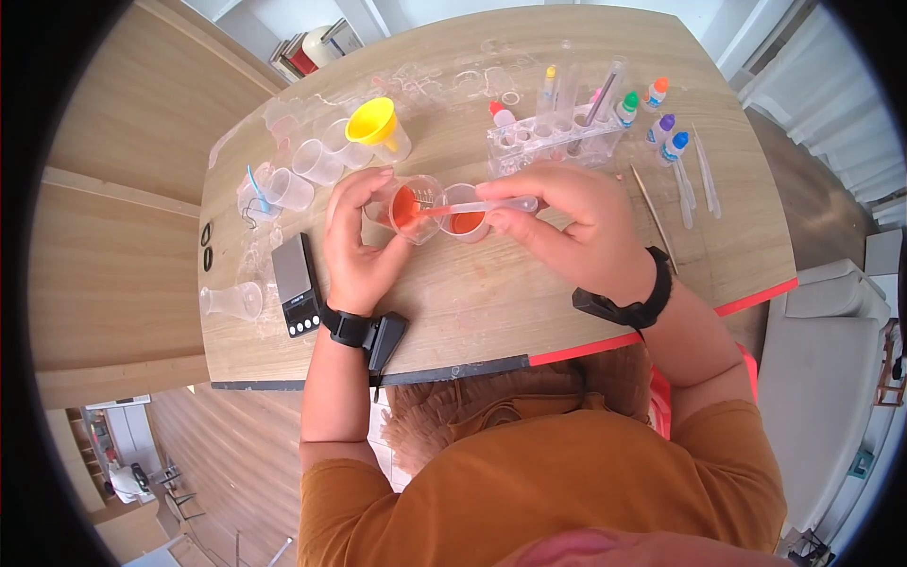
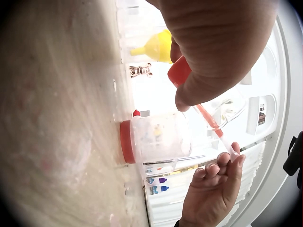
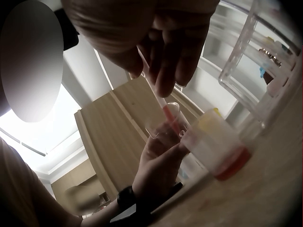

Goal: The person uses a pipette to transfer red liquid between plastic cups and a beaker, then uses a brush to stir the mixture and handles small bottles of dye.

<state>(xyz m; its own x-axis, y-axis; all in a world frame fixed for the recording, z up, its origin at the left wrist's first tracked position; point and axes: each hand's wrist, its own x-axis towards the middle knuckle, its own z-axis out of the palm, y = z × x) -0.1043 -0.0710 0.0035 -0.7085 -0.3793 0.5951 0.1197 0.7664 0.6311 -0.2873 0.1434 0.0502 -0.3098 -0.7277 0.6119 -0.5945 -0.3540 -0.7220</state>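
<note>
My left hand (image 1: 357, 257) holds a small clear beaker (image 1: 430, 192) tilted, with orange-red liquid in its bottom. A clear plastic dropper (image 1: 518, 203) is pinched between the thumb and fingers of my right hand (image 1: 588, 229). Its stem reaches into the beaker's mouth, and red liquid shows inside the stem (image 2: 208, 117) in the left wrist view. Just below and between the hands, a translucent plastic cup (image 2: 158, 137) stands upright on the table with a shallow layer of red liquid (image 3: 234, 163).
Behind the hands stand a test tube rack (image 1: 539, 146), colored dropper bottles (image 1: 628, 109), plastic cups (image 1: 316, 163) and a yellow funnel (image 1: 372, 121) in a cup. At left are a digital scale (image 1: 295, 274) and a flask (image 1: 236, 301); at right, a wooden stick (image 1: 652, 208) and spare droppers (image 1: 706, 175).
</note>
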